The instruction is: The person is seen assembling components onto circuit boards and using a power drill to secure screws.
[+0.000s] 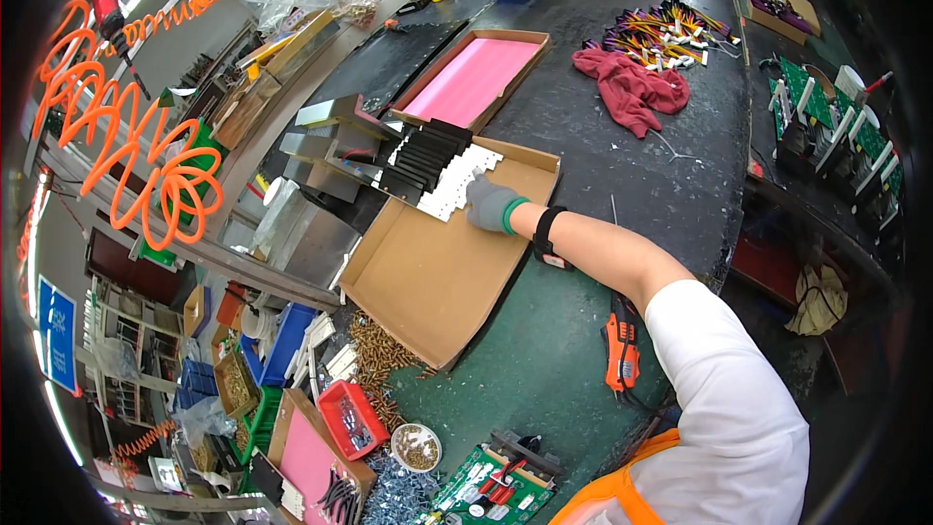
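My right hand, in a grey glove with a green cuff, reaches over a shallow cardboard tray. Its fingertips are at the right end of a row of white strips; most of the fingers are turned away, so their grip is hidden. Black pieces lie side by side against the strips, across the tray's far left corner. A black band circles my right wrist. My left hand is out of view.
Beyond lies a pink-lined tray. A red cloth and bundled wires sit farther right. An orange-and-black tool lies right of my tray. Nearby are brass pieces, a red bin and a green circuit board. Orange coiled hose hangs left.
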A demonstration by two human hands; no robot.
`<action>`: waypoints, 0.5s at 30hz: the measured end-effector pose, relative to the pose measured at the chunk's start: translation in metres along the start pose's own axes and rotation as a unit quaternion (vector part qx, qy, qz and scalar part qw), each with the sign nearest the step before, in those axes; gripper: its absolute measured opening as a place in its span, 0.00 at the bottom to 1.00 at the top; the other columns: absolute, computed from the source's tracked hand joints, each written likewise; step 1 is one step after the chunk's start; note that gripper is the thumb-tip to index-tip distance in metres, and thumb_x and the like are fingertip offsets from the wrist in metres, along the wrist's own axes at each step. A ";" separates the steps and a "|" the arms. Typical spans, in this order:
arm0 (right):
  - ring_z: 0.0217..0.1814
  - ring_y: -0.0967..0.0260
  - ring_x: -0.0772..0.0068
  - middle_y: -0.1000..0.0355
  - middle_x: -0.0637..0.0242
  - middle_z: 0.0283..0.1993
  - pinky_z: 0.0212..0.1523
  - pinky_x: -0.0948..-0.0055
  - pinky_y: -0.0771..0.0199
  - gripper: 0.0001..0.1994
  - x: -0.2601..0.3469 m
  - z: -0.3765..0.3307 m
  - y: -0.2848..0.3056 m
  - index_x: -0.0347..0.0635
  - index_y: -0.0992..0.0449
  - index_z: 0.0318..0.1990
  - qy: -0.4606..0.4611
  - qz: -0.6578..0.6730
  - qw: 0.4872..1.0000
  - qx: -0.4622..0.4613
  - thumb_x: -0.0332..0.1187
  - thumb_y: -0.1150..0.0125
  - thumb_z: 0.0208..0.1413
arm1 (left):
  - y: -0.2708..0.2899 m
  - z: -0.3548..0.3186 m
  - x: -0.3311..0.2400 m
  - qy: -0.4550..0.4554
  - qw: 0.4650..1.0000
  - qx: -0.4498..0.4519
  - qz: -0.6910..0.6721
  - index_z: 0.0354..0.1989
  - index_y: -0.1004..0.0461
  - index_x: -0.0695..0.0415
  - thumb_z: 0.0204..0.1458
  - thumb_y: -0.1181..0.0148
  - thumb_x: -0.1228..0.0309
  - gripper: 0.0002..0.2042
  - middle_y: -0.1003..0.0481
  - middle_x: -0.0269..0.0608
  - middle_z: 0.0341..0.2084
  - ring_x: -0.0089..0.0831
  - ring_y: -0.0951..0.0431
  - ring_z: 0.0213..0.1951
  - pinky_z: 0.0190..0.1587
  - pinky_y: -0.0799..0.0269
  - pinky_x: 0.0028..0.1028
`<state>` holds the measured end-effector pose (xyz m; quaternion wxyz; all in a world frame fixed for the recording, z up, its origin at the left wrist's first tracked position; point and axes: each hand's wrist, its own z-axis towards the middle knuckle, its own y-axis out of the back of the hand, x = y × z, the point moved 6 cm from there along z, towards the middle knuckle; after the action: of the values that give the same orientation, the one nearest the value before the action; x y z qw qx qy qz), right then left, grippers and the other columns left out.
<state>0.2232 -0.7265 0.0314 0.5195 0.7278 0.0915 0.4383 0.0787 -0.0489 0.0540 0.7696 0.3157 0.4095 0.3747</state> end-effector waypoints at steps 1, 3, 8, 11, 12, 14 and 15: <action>0.54 0.27 0.44 0.56 0.45 0.75 0.56 0.56 0.28 0.22 -0.003 0.001 0.000 0.34 0.29 0.55 -0.016 0.028 0.999 -0.008 0.37 0.45 0.55 | 0.000 0.000 -0.001 -0.001 1.000 0.000 0.001 0.48 0.24 0.62 0.51 0.48 0.73 0.16 0.25 0.52 0.36 0.49 0.25 0.39 0.41 0.30 0.42; 0.53 0.26 0.45 0.57 0.43 0.74 0.54 0.56 0.27 0.23 -0.007 0.004 0.001 0.33 0.31 0.56 -0.013 0.006 1.000 -0.019 0.37 0.47 0.56 | 0.000 0.000 0.000 -0.001 1.000 0.001 0.003 0.48 0.24 0.62 0.51 0.48 0.73 0.16 0.25 0.52 0.36 0.49 0.25 0.39 0.41 0.30 0.41; 0.53 0.26 0.47 0.59 0.42 0.75 0.54 0.56 0.27 0.23 -0.012 0.009 0.000 0.33 0.32 0.58 -0.006 -0.006 1.000 -0.014 0.38 0.48 0.58 | -0.001 -0.001 -0.002 0.000 1.000 0.000 0.005 0.48 0.24 0.61 0.52 0.48 0.73 0.15 0.25 0.52 0.36 0.49 0.25 0.39 0.41 0.29 0.41; 0.54 0.27 0.46 0.58 0.45 0.75 0.57 0.58 0.29 0.20 -0.013 0.006 0.001 0.38 0.28 0.53 -0.029 0.011 0.999 -0.015 0.38 0.45 0.56 | -0.001 0.000 -0.002 0.001 1.000 0.001 0.008 0.48 0.24 0.61 0.52 0.48 0.72 0.15 0.25 0.52 0.36 0.49 0.25 0.40 0.42 0.29 0.41; 0.54 0.27 0.46 0.59 0.45 0.75 0.57 0.58 0.29 0.20 -0.012 0.006 0.001 0.38 0.28 0.53 -0.028 0.012 0.999 -0.010 0.38 0.45 0.56 | 0.000 0.000 -0.002 0.003 1.000 0.000 0.008 0.48 0.24 0.61 0.53 0.48 0.72 0.15 0.25 0.52 0.36 0.49 0.25 0.40 0.42 0.29 0.41; 0.55 0.27 0.46 0.60 0.46 0.76 0.57 0.58 0.29 0.20 -0.012 0.005 0.000 0.38 0.28 0.53 -0.027 0.011 1.000 -0.005 0.38 0.45 0.56 | -0.001 -0.001 -0.002 0.003 1.000 0.001 0.012 0.48 0.24 0.61 0.53 0.48 0.72 0.15 0.25 0.52 0.36 0.49 0.25 0.40 0.42 0.29 0.41; 0.54 0.27 0.46 0.55 0.45 0.74 0.56 0.57 0.29 0.20 -0.013 0.006 0.000 0.37 0.28 0.53 -0.025 0.006 1.000 -0.008 0.38 0.46 0.55 | 0.001 -0.003 -0.002 0.003 1.000 0.003 0.013 0.48 0.24 0.61 0.53 0.48 0.72 0.15 0.25 0.52 0.37 0.49 0.25 0.40 0.42 0.29 0.41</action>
<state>0.2201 -0.7385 0.0235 0.5249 0.7347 0.0705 0.4239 0.0756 -0.0496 0.0539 0.7626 0.3222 0.4083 0.3846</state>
